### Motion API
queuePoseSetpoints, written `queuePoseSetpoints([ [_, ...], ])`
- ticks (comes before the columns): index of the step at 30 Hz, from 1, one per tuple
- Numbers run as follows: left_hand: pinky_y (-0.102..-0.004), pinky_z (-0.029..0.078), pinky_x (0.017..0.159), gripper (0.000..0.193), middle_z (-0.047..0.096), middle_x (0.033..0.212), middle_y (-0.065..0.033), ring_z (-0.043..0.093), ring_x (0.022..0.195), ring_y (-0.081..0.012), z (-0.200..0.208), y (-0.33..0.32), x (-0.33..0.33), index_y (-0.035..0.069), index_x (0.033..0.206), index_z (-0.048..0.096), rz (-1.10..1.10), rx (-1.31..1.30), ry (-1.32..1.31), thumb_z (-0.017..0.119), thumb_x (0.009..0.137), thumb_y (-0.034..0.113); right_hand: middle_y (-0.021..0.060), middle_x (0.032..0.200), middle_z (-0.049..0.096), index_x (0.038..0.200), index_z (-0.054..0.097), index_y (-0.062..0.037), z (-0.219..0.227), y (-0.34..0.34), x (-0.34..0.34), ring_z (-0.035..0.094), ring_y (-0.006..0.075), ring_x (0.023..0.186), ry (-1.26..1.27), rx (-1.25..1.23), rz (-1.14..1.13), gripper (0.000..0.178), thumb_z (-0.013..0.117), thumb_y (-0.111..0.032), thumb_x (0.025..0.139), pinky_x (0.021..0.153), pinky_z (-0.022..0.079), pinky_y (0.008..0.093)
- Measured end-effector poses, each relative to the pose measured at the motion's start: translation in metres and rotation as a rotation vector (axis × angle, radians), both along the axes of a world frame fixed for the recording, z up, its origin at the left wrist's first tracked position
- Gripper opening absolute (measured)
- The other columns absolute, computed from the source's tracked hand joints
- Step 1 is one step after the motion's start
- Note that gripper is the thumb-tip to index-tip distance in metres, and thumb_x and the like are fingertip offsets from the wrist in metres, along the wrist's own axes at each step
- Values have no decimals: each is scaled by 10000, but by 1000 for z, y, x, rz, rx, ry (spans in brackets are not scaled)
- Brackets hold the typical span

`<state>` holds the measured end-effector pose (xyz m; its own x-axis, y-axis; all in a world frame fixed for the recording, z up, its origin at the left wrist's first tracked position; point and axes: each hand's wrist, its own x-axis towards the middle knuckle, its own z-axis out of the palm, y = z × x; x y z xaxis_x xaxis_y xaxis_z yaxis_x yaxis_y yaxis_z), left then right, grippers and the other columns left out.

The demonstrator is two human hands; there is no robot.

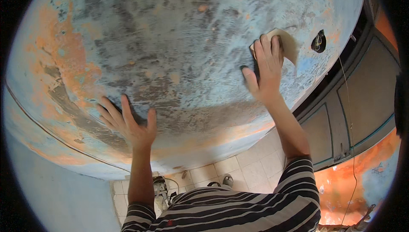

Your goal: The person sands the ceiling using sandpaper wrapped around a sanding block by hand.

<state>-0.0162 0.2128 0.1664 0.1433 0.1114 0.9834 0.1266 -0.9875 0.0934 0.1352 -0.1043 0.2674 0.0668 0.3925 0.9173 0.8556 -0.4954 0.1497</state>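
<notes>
In front of me rises a wall [179, 57] with patchy, worn paint in pale blue, orange and dark grey. My left hand [135, 129] rests on its lower left part, fingers spread, with nothing in it. Higher up and to the right, my right hand [268, 70] presses a sheet of beige paper, which looks like sandpaper [289, 46], against the surface. The sheet bends out past the fingertips on the right. Its face toward the wall is hidden.
Right of the paper, a dark hole [318, 41] in the wall shows wires. A brown panelled door [368, 82] stands at the right, with a thin hanging cord [352, 134]. Another cable [47, 130] runs along the lower left wall. Below are floor tiles [251, 168] and cluttered equipment [161, 189].
</notes>
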Motion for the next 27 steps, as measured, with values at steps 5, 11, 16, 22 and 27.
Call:
queuePoseSetpoints([
  [5, -741, 119, 1108, 779, 109, 1613, -348, 45, 1489, -561, -36, -52, 2, 40, 1509, 402, -142, -167, 123, 658, 908, 466, 168, 1325, 615, 1285, 624, -86, -31, -46, 18, 554, 429, 1214, 41, -322, -284, 463, 679, -260, 860, 1017, 442, 492],
  [11, -728, 131, 1123, 763, 54, 1638, -306, 11, 1504, -531, -31, -111, 22, 38, 1546, 326, -228, -287, 83, 636, 939, 379, 156, 1115, 655, 1085, 659, -38, -69, -111, 58, 610, 384, 1054, -122, 39, -289, 284, 586, -93, 817, 868, 475, 478],
  [16, -690, 124, 1155, 756, 24, 1652, -271, -4, 1519, -486, -39, -167, 41, 62, 1563, 293, -218, -278, 177, 646, 953, 334, 248, 1178, 626, 1086, 630, 47, -88, -175, 92, 587, 407, 1123, 137, 698, -109, 242, 541, -20, 871, 965, 471, 456],
  [22, -669, 109, 1173, 800, -21, 1652, -270, -47, 1521, -474, -61, -234, 67, 87, 1588, 228, -179, -306, 255, 645, 950, 332, 256, 1299, 597, 1248, 606, 78, -119, -242, 122, 550, 418, 1235, 1, 414, -288, 344, 462, -15, 950, 1045, 443, 468],
  [27, -686, 93, 1163, 855, -49, 1649, -279, -69, 1514, -495, -74, -269, 77, 87, 1595, 206, -160, -361, 309, 664, 927, 363, 271, 1346, 573, 1258, 594, 95, -119, -277, 147, 534, 447, 1265, -19, 592, -323, 373, 403, -116, 1017, 1110, 389, 481],
])
